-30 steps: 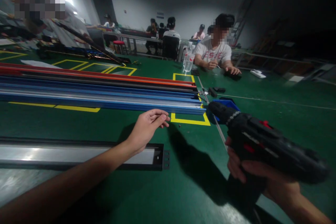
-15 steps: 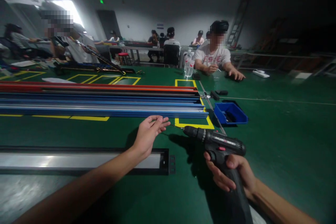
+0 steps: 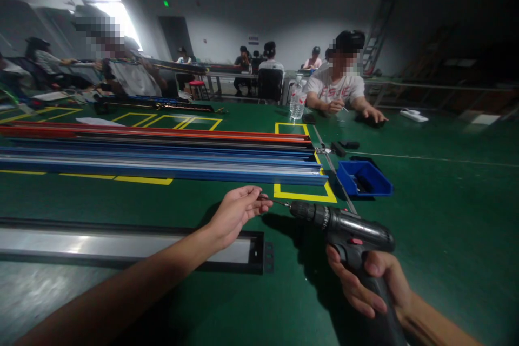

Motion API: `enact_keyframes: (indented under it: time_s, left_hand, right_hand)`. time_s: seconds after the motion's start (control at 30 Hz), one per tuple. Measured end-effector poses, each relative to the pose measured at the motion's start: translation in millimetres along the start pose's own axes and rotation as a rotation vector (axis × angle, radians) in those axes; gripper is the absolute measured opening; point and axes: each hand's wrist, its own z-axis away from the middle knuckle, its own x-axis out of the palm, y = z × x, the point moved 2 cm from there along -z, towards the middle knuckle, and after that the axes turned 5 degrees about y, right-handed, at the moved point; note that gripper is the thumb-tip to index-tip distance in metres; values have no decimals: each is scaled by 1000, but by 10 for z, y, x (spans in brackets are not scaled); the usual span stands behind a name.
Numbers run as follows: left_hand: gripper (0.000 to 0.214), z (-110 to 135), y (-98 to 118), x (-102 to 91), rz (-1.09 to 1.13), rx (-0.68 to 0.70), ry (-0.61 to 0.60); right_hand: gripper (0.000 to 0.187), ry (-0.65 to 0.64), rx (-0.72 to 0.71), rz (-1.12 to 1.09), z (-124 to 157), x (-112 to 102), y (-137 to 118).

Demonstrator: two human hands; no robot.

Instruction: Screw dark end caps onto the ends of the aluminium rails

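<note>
My right hand [image 3: 391, 281] is wrapped round the grip of a black cordless drill [image 3: 360, 230], which points left above the table. A thin dark bit [image 3: 279, 203] sticks out of its chuck. At the tip of that bit, my left hand [image 3: 235, 213] pinches thumb and fingers together on a small dark piece, too small to name. Under my left wrist lies a long black frame [image 3: 253, 267] with a silvery inner panel and a slotted black end piece [image 3: 268, 257].
Long blue rails [image 3: 243, 174] and an orange rail [image 3: 203, 132] lie across the green table [image 3: 438, 238]. A blue bin [image 3: 383, 189] with dark parts stands right of them. Farther back are water bottles [image 3: 297, 101] and a seated person [image 3: 336, 86]. Another person [image 3: 133, 75] works at the left.
My view has shifted slightly, so most things sit a little farther right. The drill and both hands appear lower and farther right; the left fingers remain at the bit's tip.
</note>
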Motion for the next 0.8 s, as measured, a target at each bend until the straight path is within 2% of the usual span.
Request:
enact_keyframes:
  time_s: [0.5, 0.8]
  left_hand:
    - [5, 46, 32, 56, 108, -95, 20]
    - [7, 47, 46, 57, 110, -88, 13]
  right_hand:
    - [34, 65, 8, -12, 33, -73, -4]
    - [36, -16, -8, -66, 46, -32, -5]
